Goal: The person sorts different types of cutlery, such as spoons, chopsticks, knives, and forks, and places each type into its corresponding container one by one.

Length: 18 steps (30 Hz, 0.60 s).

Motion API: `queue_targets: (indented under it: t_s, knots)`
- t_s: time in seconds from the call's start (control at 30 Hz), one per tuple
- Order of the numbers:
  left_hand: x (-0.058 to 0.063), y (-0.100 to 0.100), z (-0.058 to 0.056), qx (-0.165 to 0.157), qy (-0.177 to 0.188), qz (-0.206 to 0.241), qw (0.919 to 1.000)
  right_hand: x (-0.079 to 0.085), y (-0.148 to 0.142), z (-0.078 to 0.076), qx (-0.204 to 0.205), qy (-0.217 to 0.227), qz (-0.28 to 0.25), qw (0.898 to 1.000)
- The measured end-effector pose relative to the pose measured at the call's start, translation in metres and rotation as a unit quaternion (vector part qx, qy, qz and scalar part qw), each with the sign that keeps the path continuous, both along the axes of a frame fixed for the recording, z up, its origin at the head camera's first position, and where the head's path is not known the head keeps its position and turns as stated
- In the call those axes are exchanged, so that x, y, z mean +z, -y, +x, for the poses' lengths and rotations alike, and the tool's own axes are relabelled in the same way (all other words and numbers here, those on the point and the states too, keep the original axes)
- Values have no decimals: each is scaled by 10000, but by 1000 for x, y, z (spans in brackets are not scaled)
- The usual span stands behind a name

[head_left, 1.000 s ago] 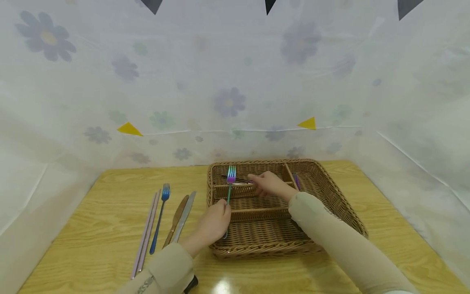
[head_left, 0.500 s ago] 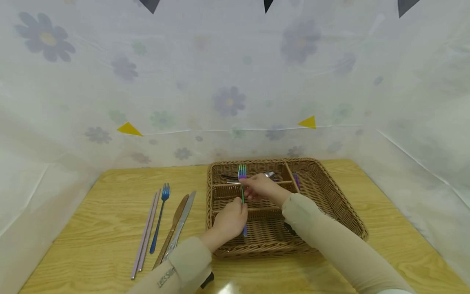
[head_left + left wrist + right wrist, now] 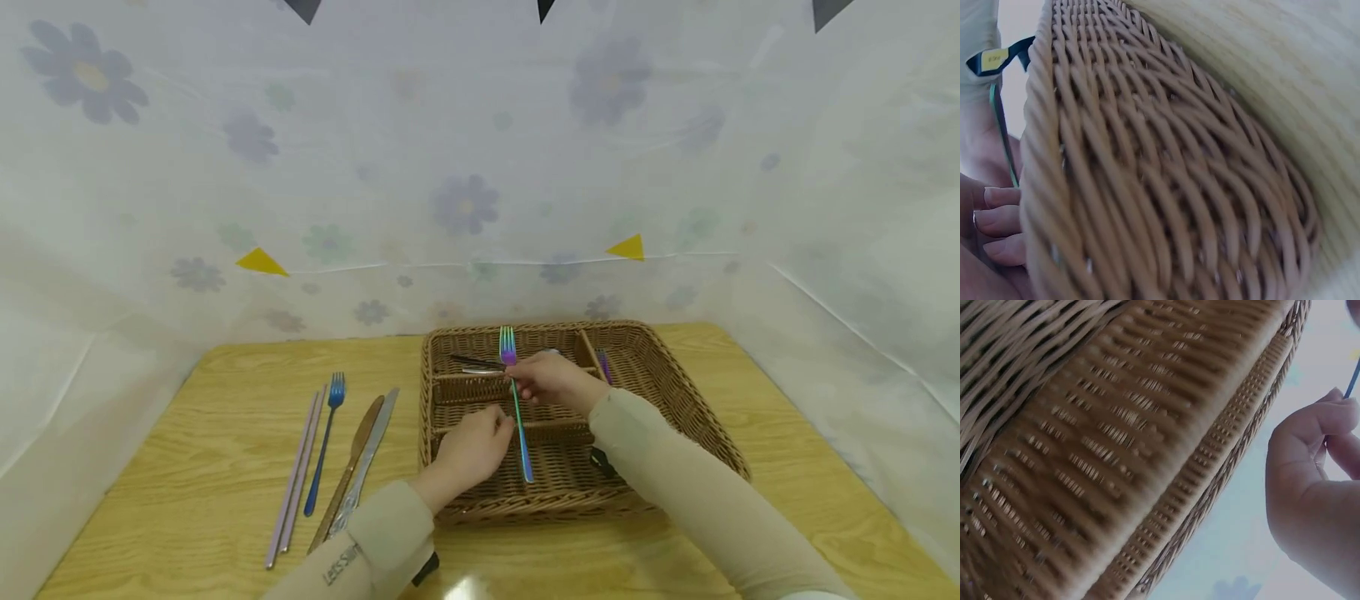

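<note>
In the head view my right hand [image 3: 551, 377] pinches a rainbow-coloured fork [image 3: 522, 433] near its neck. The fork's tines point away and its blue handle end hangs over the front part of a divided wicker basket [image 3: 555, 504]. My left hand [image 3: 476, 446] hovers over the basket's left side, just left of the fork and apart from it, its fingers loosely curled. The left wrist view shows the left hand's fingers [image 3: 1004, 222] beside the basket rim. In the right wrist view the right hand [image 3: 1313, 462] holds a thin blue piece.
Dark and silver utensils [image 3: 480, 370] lie in the basket's back compartment, partly hidden. A purple fork [image 3: 604, 367] lies in the right compartment. Left of the basket are chopsticks [image 3: 296, 475], a blue fork [image 3: 322, 454], a brown knife [image 3: 363, 433] and a silver knife [image 3: 375, 442].
The rainbow fork has passed from my left hand to my right hand and moved to the right. My left hand has moved right over the basket and let go.
</note>
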State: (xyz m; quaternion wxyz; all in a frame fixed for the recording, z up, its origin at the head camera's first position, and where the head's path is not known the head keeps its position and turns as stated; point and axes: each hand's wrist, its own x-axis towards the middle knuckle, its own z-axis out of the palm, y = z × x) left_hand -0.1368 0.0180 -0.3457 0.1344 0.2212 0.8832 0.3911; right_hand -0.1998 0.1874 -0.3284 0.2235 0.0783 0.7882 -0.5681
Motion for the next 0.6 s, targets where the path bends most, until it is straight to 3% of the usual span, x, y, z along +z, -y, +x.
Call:
queue_targets:
  t_s: [0.2,0.3,0.5,0.6]
  knots:
    - [-5,23,-10,359,-287,76,9989,4,-23,0,11,-2,246,9997]
    - [-9,40,-17,611,-121,234,9978,7,-41,-1,42,51,371,9993]
    - [-18,90,-29,1254,-11,-293,9917,13,-84,-3,67,66,626,9980]
    - [-24,119,-37,1367,-49,-655,9884,12,-106,-2,13,56,688,9976]
